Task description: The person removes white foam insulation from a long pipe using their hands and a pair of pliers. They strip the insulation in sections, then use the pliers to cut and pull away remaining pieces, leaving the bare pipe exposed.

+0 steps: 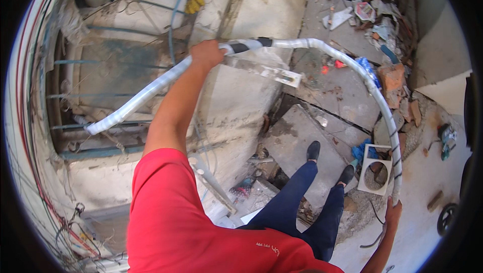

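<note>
Left hand (207, 53): raised at arm's length towards 11 o'clock of the view, its grip wrapped tight round the long white tape-wrapped flexible pipe bundle (322, 47).
Right hand (392, 213): low at 4 o'clock, its grip closed on the other stretch of the same bundle, near its lower end.
Pipe bundle: it arcs from a free end at 9 o'clock, up through the left hand, over the top at 12 to 1 o'clock, then down the right side to the right hand; a short black tape band (247, 46) sits just beside the left hand on its 3 o'clock side.
Person: red short-sleeved shirt (176, 222), dark blue trousers, black shoes (313, 150) standing on a grey concrete slab (297, 137).
Below the left arm: a rough plastered concrete block (236, 102) with a steel plastering trowel (282, 75) lying on it, just under the bundle.
Wall recess at 9 to 10 o'clock: grey conduits and loose wires (100, 61) in a chased opening.
Floor at 1 to 2 o'clock: broken red bricks (391, 78), rubble and scraps.
Floor at 4 o'clock: a white square plate with a round hole (370, 185), near the right foot.
</note>
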`<state>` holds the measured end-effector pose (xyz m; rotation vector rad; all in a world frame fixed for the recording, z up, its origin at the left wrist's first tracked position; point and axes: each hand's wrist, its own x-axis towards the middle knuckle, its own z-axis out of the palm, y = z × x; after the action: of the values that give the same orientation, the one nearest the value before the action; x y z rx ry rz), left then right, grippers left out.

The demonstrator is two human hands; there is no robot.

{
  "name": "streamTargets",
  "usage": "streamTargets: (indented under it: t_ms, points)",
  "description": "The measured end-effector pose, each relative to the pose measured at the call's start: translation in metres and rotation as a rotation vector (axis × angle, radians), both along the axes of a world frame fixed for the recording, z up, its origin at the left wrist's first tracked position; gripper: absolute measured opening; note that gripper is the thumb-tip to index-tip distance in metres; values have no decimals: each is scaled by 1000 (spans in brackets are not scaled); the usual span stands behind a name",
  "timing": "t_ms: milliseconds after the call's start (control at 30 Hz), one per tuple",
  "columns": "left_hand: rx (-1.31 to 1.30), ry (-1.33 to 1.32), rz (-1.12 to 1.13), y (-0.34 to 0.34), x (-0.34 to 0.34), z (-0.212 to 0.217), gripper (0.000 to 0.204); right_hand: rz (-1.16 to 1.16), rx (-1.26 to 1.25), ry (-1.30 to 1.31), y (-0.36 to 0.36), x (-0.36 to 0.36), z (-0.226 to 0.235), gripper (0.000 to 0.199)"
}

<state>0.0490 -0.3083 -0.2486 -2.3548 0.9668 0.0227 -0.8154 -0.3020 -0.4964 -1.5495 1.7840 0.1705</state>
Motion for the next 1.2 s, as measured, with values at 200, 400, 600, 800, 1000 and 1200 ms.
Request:
streamTargets:
  t_ms: [200, 400, 600, 800, 1000, 1200]
  points:
    - [-57, -16, 5, 40, -12, 39, 54, -14, 129, -62, -8, -25, -35, 50]
    - [-96, -75, 60, 39, 21, 23, 50, 12, 103, -244, -37, -8, -46, 58]
    - [-42, -34, 181, 40, 34, 17, 52, 47, 253, -225, -54, 17, -37, 60]
    - [-168, -239, -129, 86, -11, 67, 50, 108, 170, -213, -55, 3, -51, 58]
    - [-102, -132, 136, 192, -32, 221, 59, 319, 236, -80, -68, 2, -56, 64]
    - [-26, -115, 96, 261, -32, 286, 62, 391, 214, -77, -89, 29, -61, 64]
